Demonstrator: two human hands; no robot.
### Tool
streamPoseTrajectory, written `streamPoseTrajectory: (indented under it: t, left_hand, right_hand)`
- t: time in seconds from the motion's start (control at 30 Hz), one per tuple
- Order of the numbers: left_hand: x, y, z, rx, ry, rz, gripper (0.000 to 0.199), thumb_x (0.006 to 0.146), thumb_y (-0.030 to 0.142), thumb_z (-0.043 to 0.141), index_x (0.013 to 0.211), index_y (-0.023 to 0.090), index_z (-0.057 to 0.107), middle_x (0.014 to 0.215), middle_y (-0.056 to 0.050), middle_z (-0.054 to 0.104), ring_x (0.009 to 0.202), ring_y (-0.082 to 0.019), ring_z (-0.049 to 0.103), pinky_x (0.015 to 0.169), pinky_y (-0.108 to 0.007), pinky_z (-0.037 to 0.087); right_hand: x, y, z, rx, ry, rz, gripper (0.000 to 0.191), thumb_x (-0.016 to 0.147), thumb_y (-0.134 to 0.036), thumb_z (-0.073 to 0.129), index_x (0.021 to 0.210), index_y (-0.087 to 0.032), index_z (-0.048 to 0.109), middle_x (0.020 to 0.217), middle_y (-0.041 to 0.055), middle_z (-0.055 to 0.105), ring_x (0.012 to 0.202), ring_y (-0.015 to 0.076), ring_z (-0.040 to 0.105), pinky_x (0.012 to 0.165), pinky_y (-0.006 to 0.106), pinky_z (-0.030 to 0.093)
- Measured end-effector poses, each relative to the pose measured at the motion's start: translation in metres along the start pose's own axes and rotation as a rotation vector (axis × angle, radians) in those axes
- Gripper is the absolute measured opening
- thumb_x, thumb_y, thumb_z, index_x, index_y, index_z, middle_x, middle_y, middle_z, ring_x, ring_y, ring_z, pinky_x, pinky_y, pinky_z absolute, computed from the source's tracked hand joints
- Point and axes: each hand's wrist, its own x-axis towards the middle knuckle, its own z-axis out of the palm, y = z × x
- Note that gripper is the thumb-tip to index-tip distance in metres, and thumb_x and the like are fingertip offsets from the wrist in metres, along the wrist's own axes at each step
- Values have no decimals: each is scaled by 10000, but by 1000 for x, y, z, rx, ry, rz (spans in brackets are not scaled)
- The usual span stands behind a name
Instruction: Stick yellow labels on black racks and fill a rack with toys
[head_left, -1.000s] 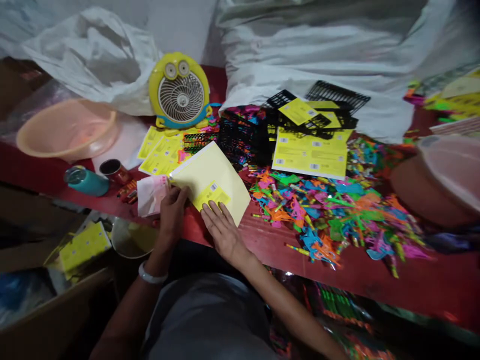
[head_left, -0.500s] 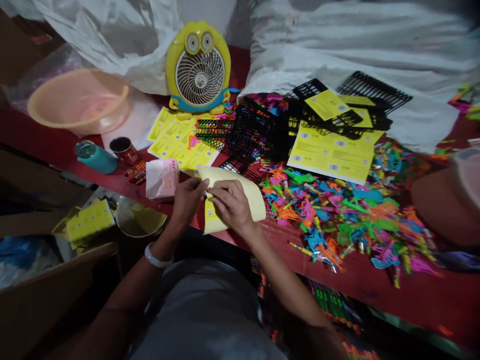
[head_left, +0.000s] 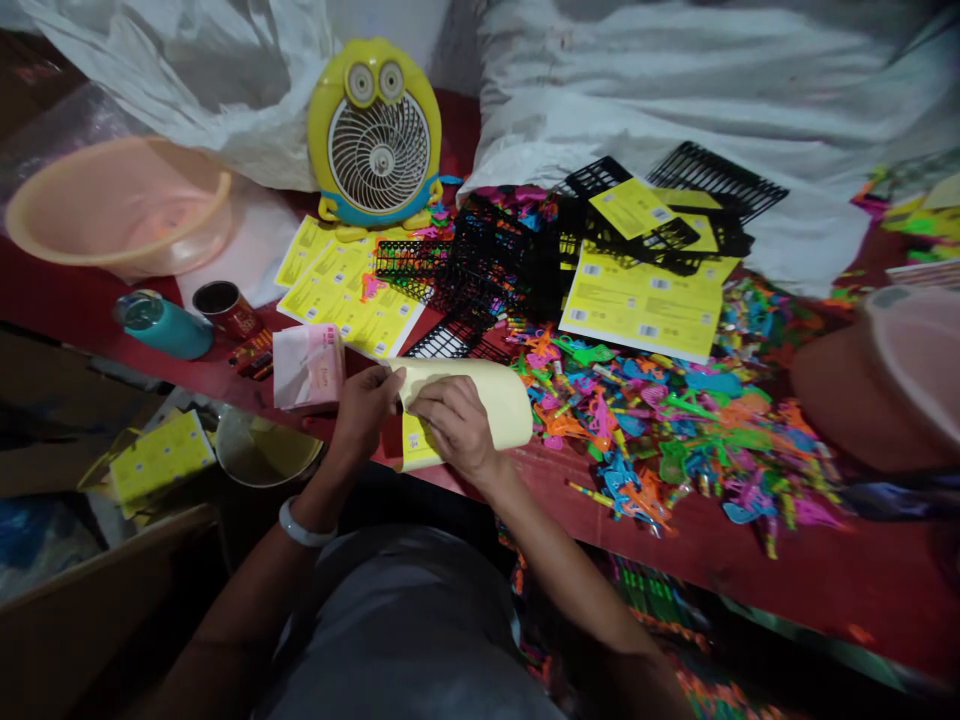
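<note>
Near the table's front edge lies a yellow printed sheet [head_left: 504,408], curled over so that its pale side shows, with a bright printed part at the lower left. My left hand [head_left: 367,408] pinches its upper left corner between thumb and finger. Close beside it, my right hand [head_left: 456,425] has its fingers bunched on the curled edge, also pinching the sheet. The fingertips of both hands almost meet, and what lies between them is partly hidden. A pink and white packet [head_left: 307,368] is just left of my left hand.
Small colourful plastic toys [head_left: 645,420] are heaped at right. Behind are black plastic grids [head_left: 487,260], yellow printed sheets [head_left: 637,310] and a yellow fan [head_left: 379,150]. At left stand a peach basin [head_left: 120,215], a teal bottle [head_left: 166,325] and a dark red can [head_left: 225,308].
The view has shifted slightly, so the table's things sit further left. The sheet is curled over a little more toward me, and my right fingers have come slightly closer to my body.
</note>
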Motion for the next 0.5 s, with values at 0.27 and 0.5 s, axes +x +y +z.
streamPoseTrajectory:
  t: [0.27, 0.5]
  left_hand:
    - [22, -6, -23, 32, 177, 89, 386, 832, 441, 715, 643, 212, 469, 576, 62, 416, 528, -93, 375, 497, -231, 290]
    - [3, 36, -88, 158, 297, 290, 287, 769, 480, 750, 777, 200, 684, 716, 21, 627, 647, -113, 514, 628, -238, 440]
  right_hand:
    - [-13, -10, -32, 368, 378, 501, 58, 933, -206, 682, 897, -252, 688, 924, 17, 670, 889, 179, 625, 802, 341, 496]
    - [-22, 15, -64, 575, 822, 813, 357, 739, -450, 882, 798, -237, 602, 835, -33, 615, 769, 130, 574, 753, 272, 471]
